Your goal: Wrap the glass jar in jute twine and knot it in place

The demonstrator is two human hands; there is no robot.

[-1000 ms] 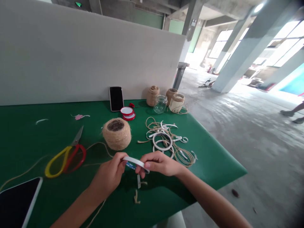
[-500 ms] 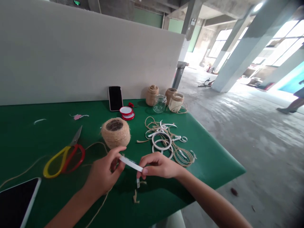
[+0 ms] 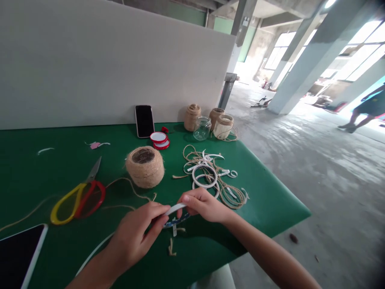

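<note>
Not a word or number can be read here! Blue-and-white print (image 3: 172,223) flashes on the inside of the tape roll (image 3: 175,208), too small and blurred to make out, and up on the column (image 3: 240,37) that little pale plate (image 3: 246,21) is just as illegible.

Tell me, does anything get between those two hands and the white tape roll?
Nothing visible does: the left hand and right hand both touch the white tape roll. The twine ball stands beyond them, not in between.
</note>
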